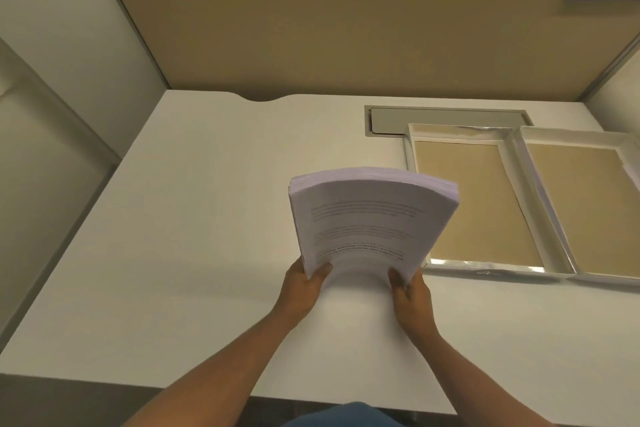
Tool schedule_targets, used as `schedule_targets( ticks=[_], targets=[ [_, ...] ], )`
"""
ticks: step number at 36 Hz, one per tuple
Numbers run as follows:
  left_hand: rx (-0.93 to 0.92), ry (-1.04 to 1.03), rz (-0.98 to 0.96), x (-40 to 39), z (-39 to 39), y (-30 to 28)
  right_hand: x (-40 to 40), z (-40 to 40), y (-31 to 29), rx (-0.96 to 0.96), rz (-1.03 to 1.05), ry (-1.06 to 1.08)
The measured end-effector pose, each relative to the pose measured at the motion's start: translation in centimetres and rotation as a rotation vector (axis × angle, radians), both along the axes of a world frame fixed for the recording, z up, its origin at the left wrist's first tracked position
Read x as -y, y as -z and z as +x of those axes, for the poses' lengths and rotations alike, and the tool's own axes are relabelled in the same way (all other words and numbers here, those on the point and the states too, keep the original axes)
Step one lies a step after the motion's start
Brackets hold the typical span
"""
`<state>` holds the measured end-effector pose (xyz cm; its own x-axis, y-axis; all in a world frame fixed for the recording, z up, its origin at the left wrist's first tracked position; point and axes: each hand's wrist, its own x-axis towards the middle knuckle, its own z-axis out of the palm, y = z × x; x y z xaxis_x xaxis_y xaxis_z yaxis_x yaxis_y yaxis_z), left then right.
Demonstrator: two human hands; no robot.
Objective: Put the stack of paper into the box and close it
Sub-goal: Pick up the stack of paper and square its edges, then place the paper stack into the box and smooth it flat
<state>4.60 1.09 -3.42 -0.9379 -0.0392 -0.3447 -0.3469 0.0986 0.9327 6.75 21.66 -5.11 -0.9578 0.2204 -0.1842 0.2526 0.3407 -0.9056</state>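
White printed stack of paper held up off the bench, bowed and floppy at the far end. Left hand and right hand each have a closed grip on its near corners, thumbs on top. Looks thick and heavy; sheets could slide, so support underneath. Open box lies just right of the grip, tan inside, lid further right.

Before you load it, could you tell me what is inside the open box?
Only the brown bottom of the box shows; the paper stack held above covers its near left corner.
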Motion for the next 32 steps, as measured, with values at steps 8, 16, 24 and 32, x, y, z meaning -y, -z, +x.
schedule_targets(
  ticks=[8,16,24,32],
  targets=[
    [-0.012,0.075,-0.121,-0.5,-1.7,-0.5,-1.9,-1.1,-2.0,-0.021,0.019,-0.057],
    [0.05,0.19,-0.031,-4.2,-4.3,-2.2,-7.5,-3.2,-3.5,0.019,0.019,-0.071],
    [0.163,0.258,0.153,-9.7,-6.9,-3.9,-13.6,-4.5,-5.0,0.1,-0.004,-0.04],
    [0.238,0.33,0.185,-15.2,-9.2,-4.1,-19.2,-5.9,-5.0,0.198,-0.091,-0.003]
  ],
)
